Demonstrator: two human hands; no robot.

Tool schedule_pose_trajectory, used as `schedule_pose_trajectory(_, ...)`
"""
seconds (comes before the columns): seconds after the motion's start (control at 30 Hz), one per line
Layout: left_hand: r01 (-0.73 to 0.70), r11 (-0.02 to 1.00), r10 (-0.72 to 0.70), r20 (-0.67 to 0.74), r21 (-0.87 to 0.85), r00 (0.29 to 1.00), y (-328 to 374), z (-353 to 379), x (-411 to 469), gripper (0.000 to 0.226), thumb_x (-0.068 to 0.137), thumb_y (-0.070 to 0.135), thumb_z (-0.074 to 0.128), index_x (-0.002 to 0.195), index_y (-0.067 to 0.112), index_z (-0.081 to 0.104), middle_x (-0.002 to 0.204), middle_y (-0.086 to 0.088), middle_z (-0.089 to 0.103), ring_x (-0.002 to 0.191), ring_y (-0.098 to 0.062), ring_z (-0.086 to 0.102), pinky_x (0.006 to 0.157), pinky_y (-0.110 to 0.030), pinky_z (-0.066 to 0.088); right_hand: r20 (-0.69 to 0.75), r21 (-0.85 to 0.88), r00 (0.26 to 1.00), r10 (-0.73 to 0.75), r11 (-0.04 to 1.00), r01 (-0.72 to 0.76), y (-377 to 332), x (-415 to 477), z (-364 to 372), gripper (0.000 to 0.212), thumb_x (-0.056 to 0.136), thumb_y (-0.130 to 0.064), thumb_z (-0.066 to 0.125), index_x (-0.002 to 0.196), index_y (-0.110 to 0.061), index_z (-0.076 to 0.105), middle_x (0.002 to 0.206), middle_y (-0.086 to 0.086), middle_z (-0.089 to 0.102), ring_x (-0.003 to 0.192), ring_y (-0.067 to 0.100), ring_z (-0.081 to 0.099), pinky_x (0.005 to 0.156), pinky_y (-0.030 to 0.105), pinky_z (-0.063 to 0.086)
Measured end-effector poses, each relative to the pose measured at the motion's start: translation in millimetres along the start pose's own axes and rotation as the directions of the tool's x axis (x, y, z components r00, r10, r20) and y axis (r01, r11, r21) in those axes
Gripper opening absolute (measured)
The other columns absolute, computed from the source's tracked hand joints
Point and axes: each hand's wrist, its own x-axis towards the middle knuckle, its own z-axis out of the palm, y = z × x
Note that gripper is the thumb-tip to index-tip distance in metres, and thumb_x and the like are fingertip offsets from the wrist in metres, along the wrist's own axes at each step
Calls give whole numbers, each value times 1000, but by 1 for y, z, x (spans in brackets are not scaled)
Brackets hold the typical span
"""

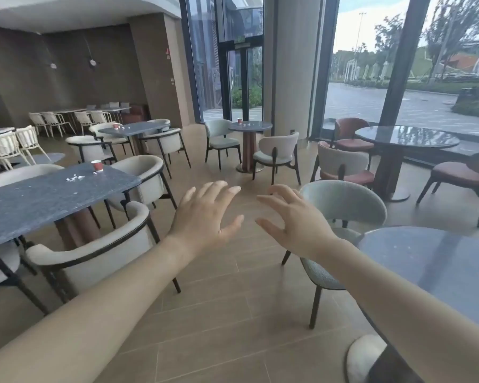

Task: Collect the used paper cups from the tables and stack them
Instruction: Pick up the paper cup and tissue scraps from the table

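Café lounge, head view: a person stretches both bare arms forward over the wood-look floor [233, 286]. The left grip [205, 219] is spread wide, fingers straight and apart, with nothing in it. The right grip [296, 222], just beside it but not touching, is also open, its fingers a little bent, and holds nothing. Both hover in the aisle between the desks, backs of the hands up.

The nearest cup [97, 165], red paper with a white inside, stands upright near the far edge of the long grey desk [39, 200] at left. Crumpled white scraps [75, 178] lie near it. A second cup [116, 126] stands on the farther rectangular desk [144, 129] behind, with more scraps near it. A third cup [239, 121] stands on the small round desk [260, 126] before the glass doors [241, 78], again with white bits beside it. All three are well apart from either grip.

Pale upholstered armchairs [94, 261] ring the left-hand desks. A grey-green chair [343, 203] stands just behind the right grip, beside a glossy round desk [440, 266] at lower right. Another round desk [404, 137], with rust-red chairs [351, 134] around it, stands by the tall window [371, 78], beyond which lie a paved road and trees.
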Motion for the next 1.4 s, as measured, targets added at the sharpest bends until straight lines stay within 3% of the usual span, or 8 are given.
schedule_pose_trajectory(0.3,40,995,-29,125,-87,992,-7,112,97,53,87,52,43,133,27,42,142,1,40,132,-17,33,109,-45,27,50,128,996,80,988,-85,111,48,82,40,89,-42,54,124,-23,55,128,2,48,116,20,47,86,34,47)
schedule_pose_trajectory(0.47,69,988,-39,215,-135,976,-7,185,158,53,86,53,41,133,29,39,145,2,36,135,-17,30,111,-46,24,90,174,981,170,968,-184,185,73,132,38,88,-45,52,123,-29,53,128,-3,47,114,16,47,87,22,36)
schedule_pose_trajectory(0.73,112,984,-51,384,-137,922,-35,291,235,57,87,56,35,138,31,31,151,4,26,141,-16,16,113,-47,18,148,133,951,273,947,-293,283,145,211,42,89,-44,50,125,-22,51,127,1,49,113,20,51,80,27,44)
schedule_pose_trajectory(1.0,241,956,-140,463,-166,875,-120,411,345,60,88,58,32,142,34,20,155,4,18,143,-17,10,114,-49,15,276,104,936,219,961,-256,370,265,318,44,90,-43,48,128,-21,49,135,6,45,124,25,42,95,43,43)
schedule_pose_trajectory(1.1,294,938,-170,498,-182,850,-160,446,399,61,90,58,28,145,36,11,157,5,10,144,-17,5,115,-51,14,301,128,923,239,949,-287,401,323,353,45,92,-45,44,132,-24,46,140,4,41,129,22,36,103,36,33)
schedule_pose_trajectory(1.2,387,895,-223,529,-221,819,-192,474,451,62,89,61,26,145,40,6,157,8,3,144,-16,0,115,-52,12,318,172,897,307,912,-372,433,371,380,47,91,-50,38,132,-28,45,142,-2,38,131,16,33,101,23,26)
schedule_pose_trajectory(1.4,406,870,-216,526,-279,823,-246,530,561,61,89,58,30,144,36,13,157,8,8,144,-15,4,115,-50,15,257,214,886,387,871,-442,505,471,425,44,91,-47,42,129,-25,48,137,-2,41,126,16,40,97,28,35)
